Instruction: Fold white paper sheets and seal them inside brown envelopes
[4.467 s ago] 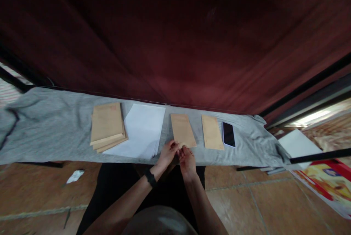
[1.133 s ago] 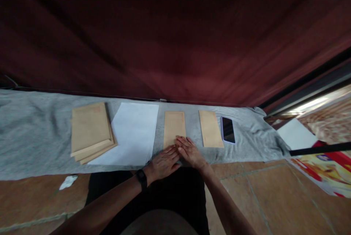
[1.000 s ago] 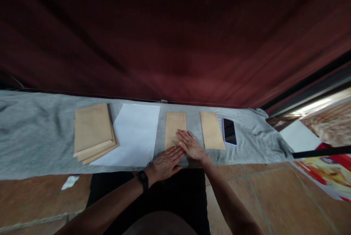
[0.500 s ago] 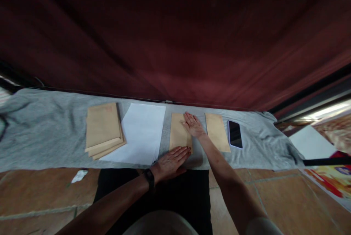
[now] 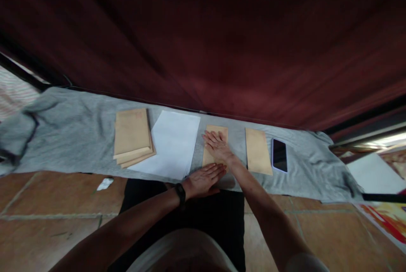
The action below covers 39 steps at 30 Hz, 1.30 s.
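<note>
A narrow brown envelope (image 5: 221, 130) lies on the grey cloth (image 5: 79, 132) in front of me. My right hand (image 5: 217, 146) rests flat on its middle, fingers stretched out. My left hand (image 5: 204, 179), a black band on its wrist, lies flat with spread fingers on the envelope's near end at the cloth's front edge. Neither hand grips anything.
Left of the envelope lie a stack of white sheets (image 5: 173, 144) and a pile of larger brown envelopes (image 5: 131, 136). To the right are a second narrow brown envelope (image 5: 257, 150) and a dark phone (image 5: 279, 155). A dark red curtain (image 5: 203, 43) hangs behind. Tiled floor (image 5: 47, 212) lies in front.
My right hand slid up the envelope from its near end towards the far end, then back to the middle. My left hand stayed flat on the near end. The view shifted.
</note>
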Each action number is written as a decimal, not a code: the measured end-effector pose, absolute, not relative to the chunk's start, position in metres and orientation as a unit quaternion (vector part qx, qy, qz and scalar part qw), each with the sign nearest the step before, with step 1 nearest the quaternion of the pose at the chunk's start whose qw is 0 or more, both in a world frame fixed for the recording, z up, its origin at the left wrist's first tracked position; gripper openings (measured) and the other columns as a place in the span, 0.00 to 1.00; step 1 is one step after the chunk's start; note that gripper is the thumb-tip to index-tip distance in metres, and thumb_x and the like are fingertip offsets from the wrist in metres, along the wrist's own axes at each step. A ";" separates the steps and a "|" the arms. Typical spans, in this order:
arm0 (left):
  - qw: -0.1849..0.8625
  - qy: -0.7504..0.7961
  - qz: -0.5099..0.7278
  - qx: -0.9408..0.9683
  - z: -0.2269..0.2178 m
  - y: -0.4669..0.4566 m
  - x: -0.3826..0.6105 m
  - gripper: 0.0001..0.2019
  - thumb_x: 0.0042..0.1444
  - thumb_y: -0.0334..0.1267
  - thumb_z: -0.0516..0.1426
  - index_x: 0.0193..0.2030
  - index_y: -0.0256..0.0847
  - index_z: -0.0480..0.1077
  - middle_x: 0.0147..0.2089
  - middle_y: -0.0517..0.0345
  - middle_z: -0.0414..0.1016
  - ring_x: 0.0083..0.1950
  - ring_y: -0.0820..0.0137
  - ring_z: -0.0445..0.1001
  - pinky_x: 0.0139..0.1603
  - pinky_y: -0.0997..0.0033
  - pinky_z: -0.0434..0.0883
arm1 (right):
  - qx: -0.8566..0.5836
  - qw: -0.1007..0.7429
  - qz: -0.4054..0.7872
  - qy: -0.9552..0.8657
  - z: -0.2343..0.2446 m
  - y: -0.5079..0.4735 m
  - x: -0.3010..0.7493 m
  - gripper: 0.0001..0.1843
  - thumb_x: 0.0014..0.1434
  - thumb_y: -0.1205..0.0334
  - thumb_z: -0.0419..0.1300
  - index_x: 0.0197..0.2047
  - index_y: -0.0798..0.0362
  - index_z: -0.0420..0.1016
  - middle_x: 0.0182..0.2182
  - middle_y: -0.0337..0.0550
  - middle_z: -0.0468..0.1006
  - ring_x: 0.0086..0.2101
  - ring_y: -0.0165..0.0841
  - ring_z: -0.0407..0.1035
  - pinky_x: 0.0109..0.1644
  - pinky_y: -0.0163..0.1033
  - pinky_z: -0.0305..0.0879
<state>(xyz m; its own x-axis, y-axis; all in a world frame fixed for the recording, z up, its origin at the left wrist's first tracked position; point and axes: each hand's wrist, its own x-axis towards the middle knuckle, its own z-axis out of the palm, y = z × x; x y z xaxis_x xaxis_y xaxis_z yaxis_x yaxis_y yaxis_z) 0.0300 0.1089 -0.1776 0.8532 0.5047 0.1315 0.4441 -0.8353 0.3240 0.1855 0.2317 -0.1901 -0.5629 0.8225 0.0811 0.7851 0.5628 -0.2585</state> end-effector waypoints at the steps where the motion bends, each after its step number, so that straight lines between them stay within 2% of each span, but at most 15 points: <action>1: 0.144 0.250 0.106 0.951 -0.178 0.109 0.030 0.35 0.66 0.53 0.50 0.74 0.36 0.48 0.75 0.45 0.53 0.75 0.61 0.51 0.74 0.60 0.48 | -0.451 0.095 0.104 -0.882 -0.190 0.227 0.183 0.26 0.73 0.53 0.42 0.71 0.42 0.56 0.71 0.37 0.54 0.71 0.42 0.45 0.74 0.61 0.34; 6: 0.147 0.262 0.099 0.949 -0.182 0.108 0.030 0.35 0.64 0.53 0.54 0.71 0.36 0.54 0.72 0.43 0.60 0.73 0.59 0.57 0.73 0.59 0.51 | -0.416 0.111 0.153 -0.889 -0.189 0.203 0.177 0.25 0.73 0.54 0.42 0.70 0.41 0.58 0.69 0.35 0.58 0.70 0.37 0.49 0.75 0.56 0.38; 11: 0.147 0.280 0.094 0.944 -0.180 0.106 0.031 0.29 0.63 0.51 0.56 0.65 0.37 0.64 0.64 0.44 0.70 0.66 0.57 0.66 0.69 0.58 0.58 | -0.386 0.144 0.212 -0.886 -0.183 0.178 0.184 0.23 0.73 0.57 0.44 0.68 0.41 0.63 0.67 0.36 0.64 0.68 0.36 0.55 0.74 0.56 0.44; 19: 0.120 0.292 0.092 0.944 -0.185 0.104 0.030 0.23 0.64 0.52 0.55 0.59 0.41 0.69 0.61 0.48 0.74 0.64 0.59 0.69 0.68 0.59 0.59 | -0.378 0.197 0.263 -0.865 -0.174 0.140 0.204 0.23 0.74 0.58 0.41 0.63 0.44 0.70 0.62 0.41 0.72 0.63 0.33 0.63 0.72 0.56 0.51; 25: 0.089 0.302 0.104 0.943 -0.194 0.099 0.030 0.21 0.63 0.51 0.56 0.55 0.38 0.72 0.57 0.47 0.77 0.63 0.59 0.71 0.68 0.59 0.61 | -0.406 0.208 0.238 -0.857 -0.180 0.112 0.219 0.24 0.74 0.55 0.40 0.68 0.49 0.64 0.66 0.44 0.67 0.66 0.33 0.58 0.72 0.55 0.51; 29: 0.077 0.310 0.135 0.938 -0.198 0.095 0.029 0.20 0.64 0.49 0.56 0.55 0.37 0.72 0.58 0.46 0.77 0.64 0.60 0.70 0.69 0.58 0.60 | -0.429 0.197 0.188 -0.861 -0.183 0.101 0.224 0.26 0.74 0.56 0.42 0.70 0.52 0.59 0.68 0.47 0.63 0.67 0.35 0.55 0.72 0.53 0.51; 34: 0.079 0.309 0.156 0.935 -0.197 0.090 0.025 0.22 0.66 0.48 0.54 0.60 0.36 0.69 0.65 0.46 0.70 0.71 0.62 0.61 0.73 0.59 0.55 | -0.462 0.168 0.134 -0.861 -0.185 0.089 0.227 0.28 0.73 0.57 0.45 0.73 0.54 0.53 0.69 0.49 0.60 0.68 0.37 0.54 0.72 0.54 0.53; 39: 0.072 0.327 0.147 0.931 -0.194 0.084 0.018 0.27 0.69 0.48 0.49 0.70 0.37 0.57 0.72 0.47 0.59 0.74 0.65 0.55 0.74 0.60 0.51 | -0.482 0.158 0.100 -0.856 -0.187 0.076 0.233 0.32 0.72 0.56 0.47 0.75 0.53 0.46 0.70 0.49 0.57 0.69 0.39 0.52 0.72 0.53 0.53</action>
<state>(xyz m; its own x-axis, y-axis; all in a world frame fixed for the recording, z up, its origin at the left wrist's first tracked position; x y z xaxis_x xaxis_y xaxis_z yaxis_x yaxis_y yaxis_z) 0.0176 0.0837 -0.1942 0.7433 0.6291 0.2276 0.5867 -0.7764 0.2301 0.2329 0.0758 -0.1866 -0.4847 0.8571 0.1744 0.7936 0.5148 -0.3244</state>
